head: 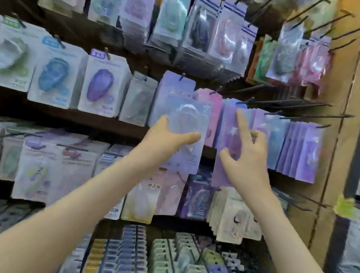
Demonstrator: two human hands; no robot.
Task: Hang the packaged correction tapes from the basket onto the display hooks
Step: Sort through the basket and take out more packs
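Left hand (169,138) grips lilac tape pack (188,114); right hand (247,157) at its 3 o'clock, loose, empty, index up.

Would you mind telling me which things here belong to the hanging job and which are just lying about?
Job: pale pack in the left hand; right hand by the purple packs; bare hooks.
Just about: green pack, blue pack, upper-row packs, yellow scrap.

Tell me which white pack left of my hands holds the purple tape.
The purple-tape pack hangs just right of the blue-tape pack, with a purple tab at its hook; the green-tape pack is further left.
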